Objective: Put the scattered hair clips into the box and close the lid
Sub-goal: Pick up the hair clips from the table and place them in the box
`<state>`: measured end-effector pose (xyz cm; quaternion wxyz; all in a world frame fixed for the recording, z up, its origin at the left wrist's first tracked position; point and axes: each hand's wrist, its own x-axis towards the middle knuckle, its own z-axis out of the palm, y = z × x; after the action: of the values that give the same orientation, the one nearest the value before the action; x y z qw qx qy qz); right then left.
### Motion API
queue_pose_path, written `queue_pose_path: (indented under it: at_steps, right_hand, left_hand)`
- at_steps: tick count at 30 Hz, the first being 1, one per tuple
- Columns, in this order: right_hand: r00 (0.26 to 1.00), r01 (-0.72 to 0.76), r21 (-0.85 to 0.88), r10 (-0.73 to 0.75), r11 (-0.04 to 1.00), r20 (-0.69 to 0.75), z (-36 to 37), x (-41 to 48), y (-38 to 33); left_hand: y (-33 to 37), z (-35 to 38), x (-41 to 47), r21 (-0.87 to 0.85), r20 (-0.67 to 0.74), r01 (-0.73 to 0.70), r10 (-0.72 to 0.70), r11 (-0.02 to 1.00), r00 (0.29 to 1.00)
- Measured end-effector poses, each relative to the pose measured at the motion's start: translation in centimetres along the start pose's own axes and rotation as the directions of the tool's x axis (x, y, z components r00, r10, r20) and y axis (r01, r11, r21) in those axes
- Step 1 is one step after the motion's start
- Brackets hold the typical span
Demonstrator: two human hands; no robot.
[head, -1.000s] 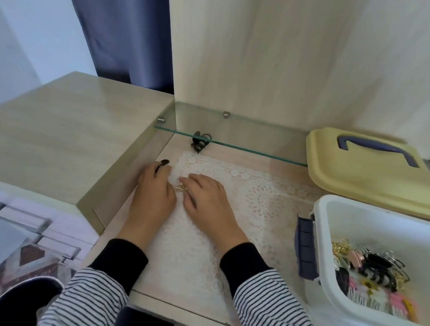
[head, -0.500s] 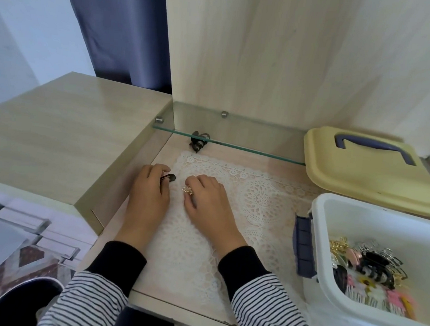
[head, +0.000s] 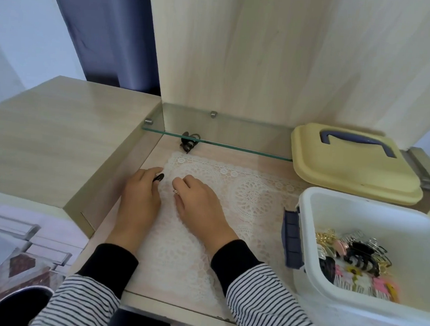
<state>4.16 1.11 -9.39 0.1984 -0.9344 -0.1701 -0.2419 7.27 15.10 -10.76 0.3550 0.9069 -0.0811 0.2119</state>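
The head camera looked down into a recessed wooden desk compartment (head: 271,166) lined with a white lace mat (head: 232,189). The left hand (head: 141,198) lay palm down at the mat's left edge, its fingertips pinching a small black hair clip (head: 159,177). The right hand (head: 201,210) rested just beside it on the lace, fingers curled inward and closed on a small gold-coloured hair clip (head: 175,191), most of which was hidden under the fingers. Both wrists wore black cuffs under black-and-white striped sleeves (head: 271,299).

Farther back, a dark claw hair clip (head: 188,143) sat on the wood just beyond the mat, partly under the front edge of a clear glass shelf (head: 223,135).

To the right, a white plastic box (head: 372,215) with a navy side latch (head: 292,238) stood open and well apart from the hands. Inside it lay a heap of collected hair clips (head: 354,262): black, gold, silver and pink ones among them. Behind the box, the pale yellow lid (head: 354,176) with a navy handle (head: 361,142) rested flat on the desk, apart from the box.
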Motion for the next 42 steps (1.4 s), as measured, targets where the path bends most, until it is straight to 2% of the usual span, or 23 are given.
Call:
queue_pose_path:
  at_steps: [4, 8, 10, 13, 17, 20, 23, 26, 28, 30, 33, 37, 42]
  right_hand:
    - [0.998, -0.015, 0.03, 0.016, 0.999, -0.063, -2.0, 0.7, -1.6]
    - [0.995, -0.006, 0.101, 0.015, 0.995, -0.098, -6.6, 1.3, -3.0]
    - [0.995, -0.014, 0.159, 0.03, 0.987, -0.095, -9.4, 1.5, -3.2]
    - [0.994, -0.032, 0.205, 0.052, 0.978, -0.093, -13.8, 1.2, -2.2]
    - [0.985, -0.077, 0.207, 0.107, 0.975, -0.138, -20.2, -0.5, 1.1]
    - [0.973, -0.17, 0.234, 0.201, 0.957, -0.116, -24.4, -2.5, 4.3]
    - [0.941, -0.317, 0.301, 0.337, 0.899, -0.014, -26.7, -4.8, 7.5]
    - [0.913, -0.405, 0.297, 0.396, 0.864, 0.094, -27.6, -7.2, 10.1]
    - [0.893, -0.441, 0.225, 0.401, 0.869, 0.203, -27.6, -8.6, 11.4]
    - [0.859, -0.464, 0.123, 0.412, 0.877, 0.303, -27.4, -9.8, 12.6]
    - [0.823, -0.448, -0.054, 0.436, 0.892, 0.363, -26.9, -10.9, 13.5]
    - [0.822, -0.387, -0.161, 0.419, 0.908, 0.385, -27.1, -11.2, 13.8]
    - [0.853, -0.234, -0.35, 0.364, 0.907, 0.373, -26.9, -11.8, 14.2]
  left_hand:
    - [0.2, -0.2, 0.0, 0.021, 0.011, -0.052, 0.052, 0.998, 0.999]
    - [2.0, -0.5, -0.1, 0.109, -0.01, -0.223, 0.226, 0.969, 0.974]
    - [3.5, -0.9, 0.2, 0.11, -0.052, -0.25, 0.257, 0.962, 0.965]
    - [7.3, -1.7, 0.9, -0.079, -0.067, -0.278, 0.273, 0.957, 0.96]
    - [15.0, -3.5, 0.7, -0.439, 0.034, -0.139, 0.171, 0.888, 0.985]
    - [20.0, -4.4, -0.2, -0.598, 0.182, -0.033, 0.177, 0.801, 0.967]
    - [23.6, -3.6, -1.6, -0.577, 0.434, 0.092, 0.209, 0.812, 0.877]
    - [25.9, -2.1, -2.8, -0.486, 0.615, 0.129, 0.233, 0.864, 0.753]
    - [26.9, -1.3, -3.3, -0.448, 0.678, 0.111, 0.256, 0.887, 0.689]
    - [28.0, -0.7, -3.6, -0.439, 0.692, 0.071, 0.287, 0.895, 0.662]
    - [29.1, 0.2, -3.6, -0.391, 0.72, 0.011, 0.298, 0.92, 0.626]
    - [29.6, 1.5, -3.7, -0.274, 0.822, -0.053, 0.262, 0.96, 0.506]
    - [30.4, 2.6, -3.8, -0.105, 0.904, -0.298, 0.216, 0.949, 0.369]
